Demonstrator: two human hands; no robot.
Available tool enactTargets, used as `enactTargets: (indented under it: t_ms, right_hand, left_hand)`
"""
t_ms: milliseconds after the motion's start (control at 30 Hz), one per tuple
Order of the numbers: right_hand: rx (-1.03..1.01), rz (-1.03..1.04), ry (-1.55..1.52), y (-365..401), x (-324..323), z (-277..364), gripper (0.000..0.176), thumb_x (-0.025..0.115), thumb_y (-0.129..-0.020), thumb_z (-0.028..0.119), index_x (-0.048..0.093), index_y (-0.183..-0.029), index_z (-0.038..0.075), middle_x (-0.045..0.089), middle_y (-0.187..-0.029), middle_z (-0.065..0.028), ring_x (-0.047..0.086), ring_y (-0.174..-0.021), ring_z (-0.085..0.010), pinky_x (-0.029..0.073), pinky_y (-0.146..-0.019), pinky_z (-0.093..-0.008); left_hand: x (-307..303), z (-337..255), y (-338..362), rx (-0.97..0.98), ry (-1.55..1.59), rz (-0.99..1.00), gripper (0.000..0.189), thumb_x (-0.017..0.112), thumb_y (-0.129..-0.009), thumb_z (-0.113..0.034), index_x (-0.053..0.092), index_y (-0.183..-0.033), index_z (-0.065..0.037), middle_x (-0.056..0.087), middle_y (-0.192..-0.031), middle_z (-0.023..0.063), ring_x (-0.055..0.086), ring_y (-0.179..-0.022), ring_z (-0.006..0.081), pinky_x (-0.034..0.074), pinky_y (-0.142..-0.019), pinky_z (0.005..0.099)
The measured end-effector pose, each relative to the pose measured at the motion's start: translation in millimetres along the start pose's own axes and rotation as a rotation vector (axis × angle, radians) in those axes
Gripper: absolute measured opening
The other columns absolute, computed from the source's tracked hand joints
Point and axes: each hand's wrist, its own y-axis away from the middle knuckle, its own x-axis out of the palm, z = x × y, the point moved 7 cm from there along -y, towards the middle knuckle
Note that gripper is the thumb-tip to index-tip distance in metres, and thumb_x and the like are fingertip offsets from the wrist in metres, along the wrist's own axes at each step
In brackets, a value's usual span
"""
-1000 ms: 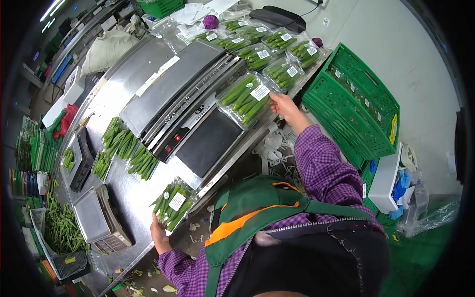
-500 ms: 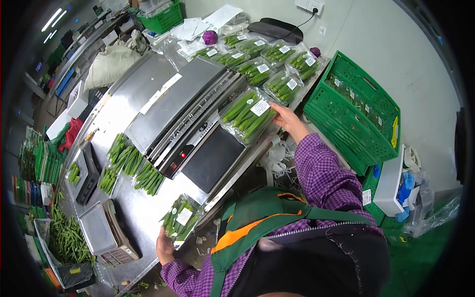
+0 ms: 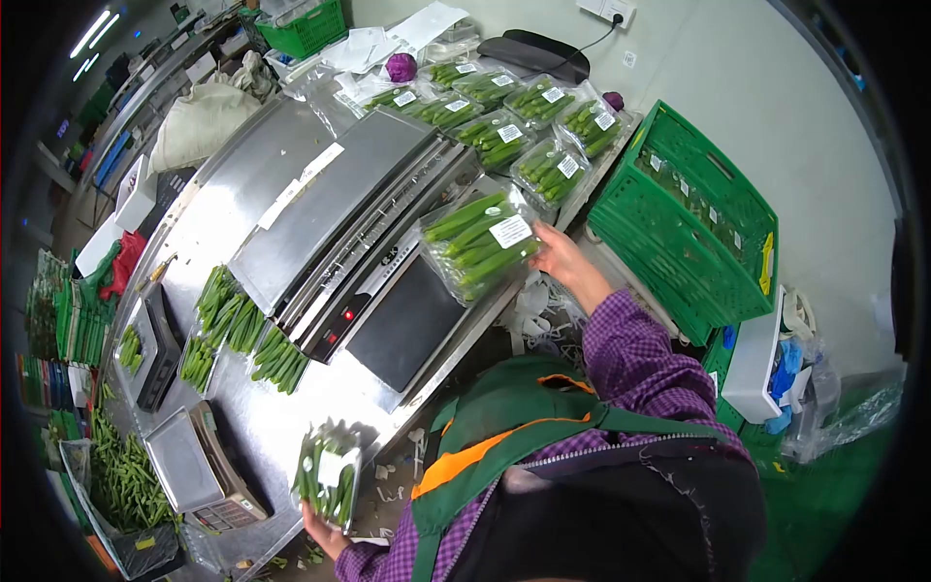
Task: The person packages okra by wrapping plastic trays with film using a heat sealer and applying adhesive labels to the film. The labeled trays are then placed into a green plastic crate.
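Observation:
My right hand [image 3: 564, 260] grips the right edge of a wrapped okra pack [image 3: 475, 247] with a white label, held tilted over the front end of the wrapping machine [image 3: 335, 209]. Below it lies the machine's dark flat plate [image 3: 405, 325]. At the table's near edge, my left hand [image 3: 322, 529] is closed on the lower end of another labelled okra pack [image 3: 328, 475]. Beyond the right-hand pack, several labelled okra packs [image 3: 551, 167] lie close together. Loose okra bunches [image 3: 233, 310] rest left of the machine.
A green crate [image 3: 669, 252] holding labelled packs stands at right. Scales [image 3: 184, 461] sit on the steel table at left, near a crate of loose okra [image 3: 131, 475]. A purple cabbage [image 3: 401, 67] and papers lie at the back. A white bin [image 3: 752, 369] stands lower right.
My left hand has moved down and left with its okra pack, which now stands more upright. The right-hand pack has turned and shifted slightly down. The whole view has shifted a little.

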Motion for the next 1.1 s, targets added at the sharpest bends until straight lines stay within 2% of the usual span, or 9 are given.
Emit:
enactTargets:
  t_ms: [100, 167, 300, 367, 400, 567, 700, 767, 1100]
  right_hand:
    - [0.053, -0.100, -0.196, 0, -25, 16, 0.036, 0.055, -0.090, 0.037, 0.053, -0.116, 0.013, 0.058, -0.107, -0.0030, 0.056, -0.085, -0.0174, 0.046, -0.073, -0.0339]
    - [0.048, -0.057, -0.220, 1, -32, 48, 0.037, 0.051, -0.091, 0.038, 0.053, -0.119, 0.013, 0.059, -0.113, -0.0039, 0.057, -0.092, -0.0194, 0.046, -0.080, -0.0365]
    - [-0.057, -0.005, -0.196, -46, -33, 136, 0.036, 0.047, -0.093, 0.039, 0.054, -0.117, 0.014, 0.062, -0.104, -0.0033, 0.059, -0.091, -0.0190, 0.049, -0.077, -0.0344]
    - [-0.102, 0.067, -0.305, -120, -58, 168, 0.030, 0.049, -0.093, 0.036, 0.056, -0.112, 0.014, 0.061, -0.096, -0.0021, 0.058, -0.082, -0.0167, 0.049, -0.072, -0.0324]
    - [-0.106, 0.091, -0.328, -146, -51, 187, 0.026, 0.052, -0.092, 0.034, 0.056, -0.107, 0.013, 0.059, -0.091, -0.0013, 0.055, -0.076, -0.0150, 0.048, -0.067, -0.0300]
    - [-0.053, 0.079, -0.362, -302, 9, 237, 0.026, 0.055, -0.091, 0.031, 0.055, -0.106, 0.010, 0.057, -0.095, -0.0040, 0.052, -0.079, -0.0180, 0.046, -0.066, -0.0328]
    - [-0.042, 0.130, -0.287, -436, 52, 222, 0.024, 0.053, -0.092, 0.031, 0.052, -0.108, 0.013, 0.057, -0.094, -0.0061, 0.054, -0.077, -0.0186, 0.047, -0.064, -0.0353]
    - [-0.091, 0.193, -0.211, -462, 80, 218, 0.024, 0.052, -0.093, 0.029, 0.052, -0.107, 0.009, 0.058, -0.096, -0.0064, 0.055, -0.078, -0.0186, 0.048, -0.065, -0.0346]
    - [-0.129, -0.053, 0.401, -534, 84, 192, 0.027, 0.062, -0.083, 0.023, 0.062, -0.102, 0.003, 0.059, -0.108, -0.0138, 0.063, -0.081, -0.0277, 0.054, -0.066, -0.0379]
  left_hand:
    - [-8, -22, 33, 0.277, -0.064, -0.113, 0.047, 0.047, -0.093, -0.032, 0.047, -0.128, 0.000, 0.052, -0.126, 0.0131, 0.053, -0.111, 0.0272, 0.042, -0.095, 0.0402]
    - [-44, -9, 27, 0.096, 0.318, -0.302, 0.051, 0.051, -0.091, -0.034, 0.045, -0.130, -0.003, 0.050, -0.128, 0.0146, 0.051, -0.113, 0.0287, 0.042, -0.095, 0.0434]
    - [-7, -25, 59, 0.379, -0.111, -0.512, 0.057, 0.054, -0.088, -0.036, 0.041, -0.134, -0.005, 0.046, -0.132, 0.0145, 0.050, -0.115, 0.0281, 0.043, -0.094, 0.0459]
    - [53, -47, 80, 0.788, -0.770, -0.533, 0.060, 0.054, -0.087, -0.038, 0.039, -0.135, -0.006, 0.045, -0.132, 0.0142, 0.050, -0.115, 0.0273, 0.043, -0.094, 0.0454]
    - [58, -46, 91, 0.885, -0.851, -0.467, 0.083, 0.053, -0.069, 0.014, 0.025, -0.143, -0.011, 0.038, -0.139, 0.0155, 0.047, -0.118, 0.0287, 0.040, -0.099, 0.0399]
    - [174, -48, 112, 0.793, -0.642, -0.574, 0.062, 0.057, -0.083, -0.003, 0.031, -0.140, -0.008, 0.044, -0.134, 0.0156, 0.047, -0.117, 0.0277, 0.040, -0.098, 0.0413]
    - [323, -54, 161, 0.560, -0.898, -0.690, 0.093, 0.064, -0.074, 0.009, 0.009, -0.145, -0.014, 0.019, -0.148, 0.0124, 0.027, -0.132, 0.0289, 0.025, -0.108, 0.0464]
    - [386, -61, 178, 0.810, -0.850, -0.647, 0.069, 0.068, -0.075, 0.002, 0.039, -0.136, -0.011, 0.040, -0.137, 0.0124, 0.047, -0.116, 0.0257, 0.043, -0.094, 0.0398]
    - [474, -56, 171, 0.663, -0.465, -0.729, 0.056, 0.058, -0.085, -0.019, 0.038, -0.135, -0.006, 0.044, -0.133, 0.0138, 0.048, -0.115, 0.0273, 0.042, -0.095, 0.0417]
